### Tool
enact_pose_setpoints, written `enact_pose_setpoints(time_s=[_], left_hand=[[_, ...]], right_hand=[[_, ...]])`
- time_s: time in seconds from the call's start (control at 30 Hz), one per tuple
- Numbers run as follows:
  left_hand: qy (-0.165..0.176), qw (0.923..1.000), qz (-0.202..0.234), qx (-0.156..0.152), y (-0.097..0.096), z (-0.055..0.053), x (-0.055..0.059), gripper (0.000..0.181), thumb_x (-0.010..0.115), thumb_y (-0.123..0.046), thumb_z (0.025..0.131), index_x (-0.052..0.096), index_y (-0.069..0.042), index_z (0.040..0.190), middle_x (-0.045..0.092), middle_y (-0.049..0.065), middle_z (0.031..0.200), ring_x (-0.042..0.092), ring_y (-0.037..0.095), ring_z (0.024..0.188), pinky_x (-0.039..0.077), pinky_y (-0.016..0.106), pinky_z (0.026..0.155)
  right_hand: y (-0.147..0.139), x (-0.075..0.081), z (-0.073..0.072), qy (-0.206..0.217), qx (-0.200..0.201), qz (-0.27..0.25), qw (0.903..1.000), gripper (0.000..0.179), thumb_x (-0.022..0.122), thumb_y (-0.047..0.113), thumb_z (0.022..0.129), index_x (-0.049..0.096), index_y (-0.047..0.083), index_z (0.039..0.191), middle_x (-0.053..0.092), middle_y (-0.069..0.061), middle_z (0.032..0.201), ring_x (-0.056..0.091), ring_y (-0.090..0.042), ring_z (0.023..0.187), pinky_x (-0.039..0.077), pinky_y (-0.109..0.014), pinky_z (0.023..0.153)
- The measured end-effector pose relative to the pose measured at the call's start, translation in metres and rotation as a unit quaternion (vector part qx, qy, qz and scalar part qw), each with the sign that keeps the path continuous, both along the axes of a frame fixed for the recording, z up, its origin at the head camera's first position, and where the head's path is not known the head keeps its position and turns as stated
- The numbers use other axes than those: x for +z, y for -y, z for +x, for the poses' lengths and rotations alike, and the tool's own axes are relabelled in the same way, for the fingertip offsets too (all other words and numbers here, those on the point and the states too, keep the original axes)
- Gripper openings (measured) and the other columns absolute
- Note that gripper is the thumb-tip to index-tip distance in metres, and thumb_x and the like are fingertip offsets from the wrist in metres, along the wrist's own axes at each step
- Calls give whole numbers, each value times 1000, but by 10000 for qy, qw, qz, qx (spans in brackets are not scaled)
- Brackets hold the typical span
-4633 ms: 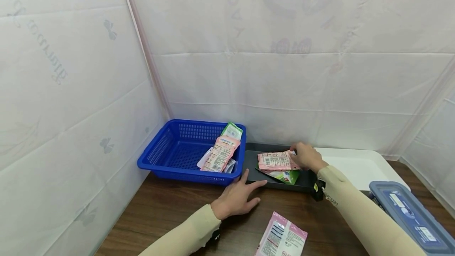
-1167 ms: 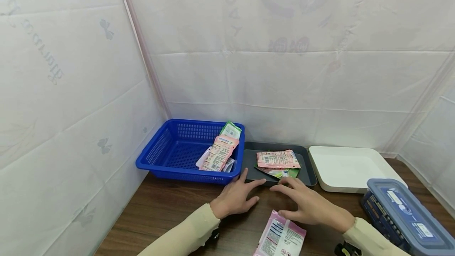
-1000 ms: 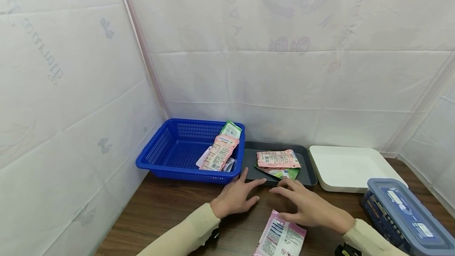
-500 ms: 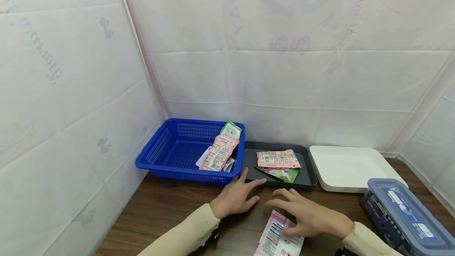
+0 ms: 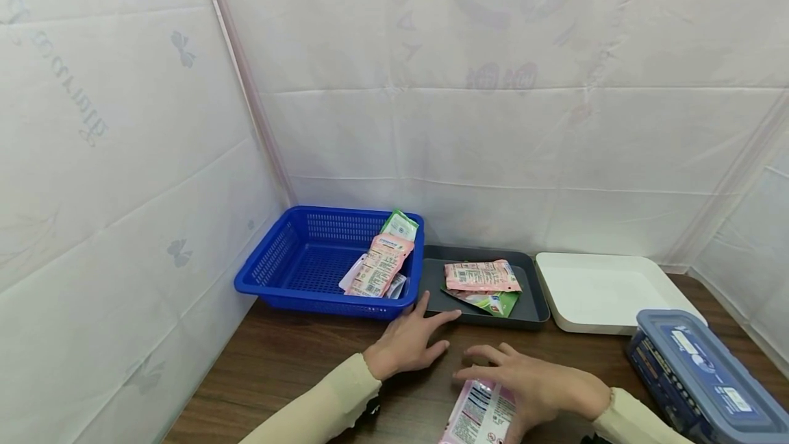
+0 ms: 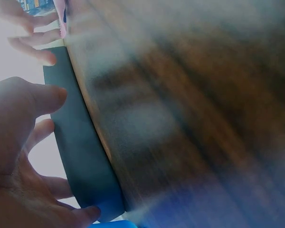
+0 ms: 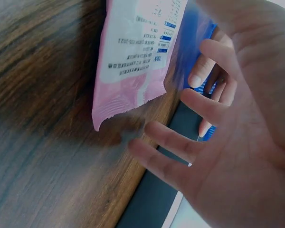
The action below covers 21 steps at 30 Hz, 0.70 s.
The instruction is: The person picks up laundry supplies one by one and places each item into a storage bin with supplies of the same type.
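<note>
My right hand [image 5: 536, 386] hovers over a pink-and-white packet [image 5: 474, 418] lying on the table at the front, its fingers spread above the packet's far end. In the right wrist view the fingers stand a little apart from the crimped end of the packet [image 7: 128, 71]. My left hand [image 5: 403, 344] has its fingers spread at the front edge of a dark grey tray [image 5: 535, 301]; in the left wrist view its fingertips lie along the tray's side wall [image 6: 80, 137]. Inside the tray, a pink packet [image 5: 481, 276] lies over a green one [image 5: 505, 303].
Left of the tray stands a blue perforated basket [image 5: 271, 283] with several packets at its right end. To the right are a white tray [image 5: 610, 290] and a lidded blue-grey box [image 5: 709, 368]. White sheeting [image 5: 481, 142] closes off the back and sides.
My right hand has let go of the pink packet in the dark tray and come back toward the front, now over the pink-and-white packet. The left hand stays put.
</note>
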<state>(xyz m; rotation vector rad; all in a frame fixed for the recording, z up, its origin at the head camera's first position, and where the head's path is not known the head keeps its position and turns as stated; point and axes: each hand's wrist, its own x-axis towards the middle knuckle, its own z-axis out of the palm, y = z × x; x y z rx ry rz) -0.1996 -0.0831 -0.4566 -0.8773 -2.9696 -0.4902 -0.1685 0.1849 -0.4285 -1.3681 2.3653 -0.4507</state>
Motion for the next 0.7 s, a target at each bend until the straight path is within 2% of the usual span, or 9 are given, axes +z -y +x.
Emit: enact_pose_setpoints(time_s=[0.2,0.33,0.7], left_hand=[[-24,10000,32,-4,0,0,-1,54,64,-33,102,48,-37,154,33,36,157,55,54,126,59,51,83],[-44,10000,45,-15,0,0,-1,54,64,-33,102,48,-36,154,33,36,157,56,55,125,60,51,82],[-104,9999,24,-8,0,-1,-2,54,64,-34,102,49,-37,154,34,35,157,57,54,124,61,47,76]], right_hand=[[0,0,0,-150,267,190,9994,97,80,72,72,38,44,156,32,-2,162,40,-23,128,51,-44,93],[1,0,2,-428,342,282,9981,96,80,72,72,40,45,155,32,-2,162,40,-22,126,51,-40,90],[6,-6,5,-849,290,617,9941,98,87,65,69,39,50,153,31,3,163,39,-15,118,51,-38,87]])
